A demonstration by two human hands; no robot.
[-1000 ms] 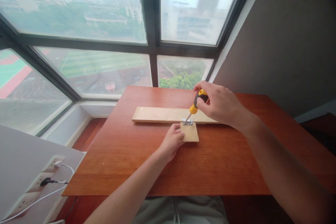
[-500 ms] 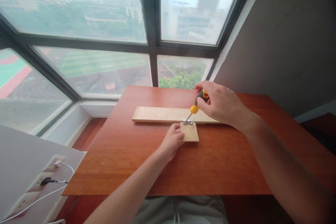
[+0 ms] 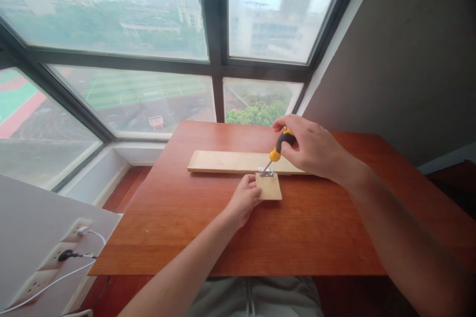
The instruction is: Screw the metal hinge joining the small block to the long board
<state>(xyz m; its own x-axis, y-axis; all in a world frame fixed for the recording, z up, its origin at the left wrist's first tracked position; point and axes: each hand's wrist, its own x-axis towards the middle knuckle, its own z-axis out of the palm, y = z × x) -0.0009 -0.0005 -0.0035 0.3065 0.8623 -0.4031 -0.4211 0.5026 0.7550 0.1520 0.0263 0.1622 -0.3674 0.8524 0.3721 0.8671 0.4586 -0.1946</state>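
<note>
My right hand [image 3: 310, 146] is closed round the black and yellow handle of a screwdriver [image 3: 275, 153]. The shaft slants down to the left, its tip at a silver metal hinge [image 3: 266, 172]. That hinge lies between a small square wooden board [image 3: 269, 188] and a long pale wooden plank [image 3: 223, 161] behind it. With thumb on top and fingers underneath, my left hand [image 3: 245, 198] grips the small board by its left edge. The right end of the plank is hidden behind my right hand.
A reddish-brown wooden table [image 3: 178, 228] carries the plank and small board. Large windows [image 3: 148, 99] stand beyond it, with a grey wall [image 3: 401, 59] at the right. Wall sockets [image 3: 61, 257] with plugs and cables sit low at the left, beside the table's edge.
My right hand's fingers have shifted slightly on the screwdriver handle, which appears turned a little. The left hand, small board and plank stay in place.
</note>
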